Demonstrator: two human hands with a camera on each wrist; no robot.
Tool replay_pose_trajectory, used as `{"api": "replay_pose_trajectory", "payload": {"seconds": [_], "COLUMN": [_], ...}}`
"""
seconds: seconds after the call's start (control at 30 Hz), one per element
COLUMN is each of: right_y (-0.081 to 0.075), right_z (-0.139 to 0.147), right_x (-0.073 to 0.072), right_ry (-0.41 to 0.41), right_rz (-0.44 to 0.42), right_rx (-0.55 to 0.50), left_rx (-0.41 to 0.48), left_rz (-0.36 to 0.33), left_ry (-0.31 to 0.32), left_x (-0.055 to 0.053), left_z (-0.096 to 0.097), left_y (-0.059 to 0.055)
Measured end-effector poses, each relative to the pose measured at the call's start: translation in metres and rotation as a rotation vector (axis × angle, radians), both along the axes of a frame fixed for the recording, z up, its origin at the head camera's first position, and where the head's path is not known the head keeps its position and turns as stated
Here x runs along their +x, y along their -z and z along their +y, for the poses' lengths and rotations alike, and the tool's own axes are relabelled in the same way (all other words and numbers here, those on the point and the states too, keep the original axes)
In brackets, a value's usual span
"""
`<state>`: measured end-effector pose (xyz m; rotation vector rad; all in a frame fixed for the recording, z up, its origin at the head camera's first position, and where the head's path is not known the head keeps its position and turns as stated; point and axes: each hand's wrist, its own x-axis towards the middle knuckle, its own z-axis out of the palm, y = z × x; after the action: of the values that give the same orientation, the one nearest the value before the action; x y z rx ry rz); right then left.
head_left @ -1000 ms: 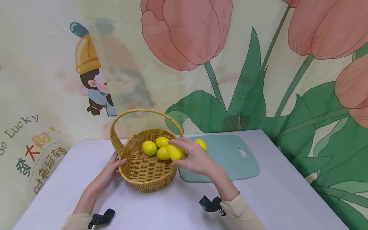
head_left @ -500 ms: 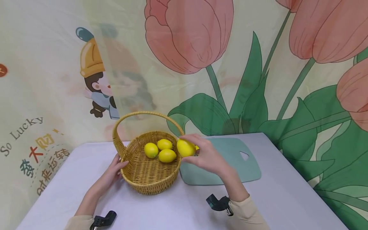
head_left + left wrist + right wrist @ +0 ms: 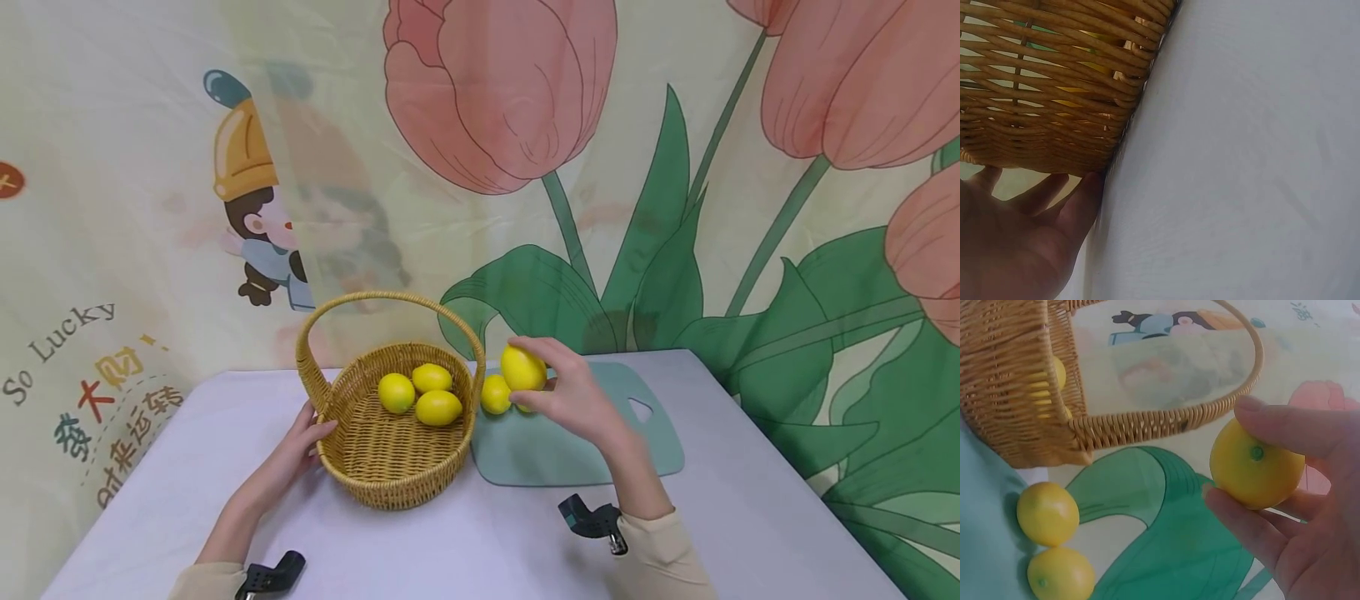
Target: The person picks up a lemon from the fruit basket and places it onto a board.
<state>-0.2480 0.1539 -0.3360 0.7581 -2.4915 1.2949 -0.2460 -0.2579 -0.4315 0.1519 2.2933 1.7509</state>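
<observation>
My right hand (image 3: 573,392) pinches a yellow lemon (image 3: 522,368) between thumb and fingers, raised above the green cutting board (image 3: 600,450). In the right wrist view, the stem end of this lemon (image 3: 1257,459) faces the camera. Two more lemons lie side by side on the board; one lemon (image 3: 495,394) shows well, while the other is mostly behind my hand in the head view. Left of the board stands a wicker basket (image 3: 397,492) with an arched handle and three lemons inside. My left hand (image 3: 296,446) holds the basket's left side, its fingers against the outer wall (image 3: 1041,137).
A white-covered table (image 3: 450,550) bears the basket and board. Right behind it hangs a printed backdrop (image 3: 517,275) with tulips and a cartoon figure. The basket's handle (image 3: 390,296) rises beside the raised lemon. Each wrist wears a black camera (image 3: 592,521).
My right hand has carried its lemon from over the basket, past the right rim, to above the board. The three lemons in the basket stay. My left hand stays at the basket.
</observation>
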Motion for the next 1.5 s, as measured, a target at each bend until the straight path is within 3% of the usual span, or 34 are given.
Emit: {"api": "replay_pose_trajectory", "payload": {"seconds": [0.33,0.67,1.0,1.23,1.5], "right_y": [0.005,0.020,0.067,0.083,0.099], "right_z": [0.023,0.046,0.055,0.057,0.059], "right_x": [-0.010,-0.026,-0.056,-0.071,-0.075], "right_ry": [0.149,0.235,0.250,0.209,0.220], "right_rz": [-0.014,-0.099,-0.207,-0.198,-0.253], "right_rx": [0.079,0.140,0.181,0.183,0.184], "left_rx": [-0.001,0.000,-0.004,0.011,-0.002], "left_rz": [0.002,-0.007,-0.021,-0.012,-0.011], "left_ry": [0.003,0.005,0.004,0.000,-0.010], "left_x": [0.000,0.000,0.000,-0.001,-0.001], "left_z": [0.001,0.002,0.001,0.000,0.001], "left_y": [0.000,-0.001,-0.001,-0.001,0.000]}}
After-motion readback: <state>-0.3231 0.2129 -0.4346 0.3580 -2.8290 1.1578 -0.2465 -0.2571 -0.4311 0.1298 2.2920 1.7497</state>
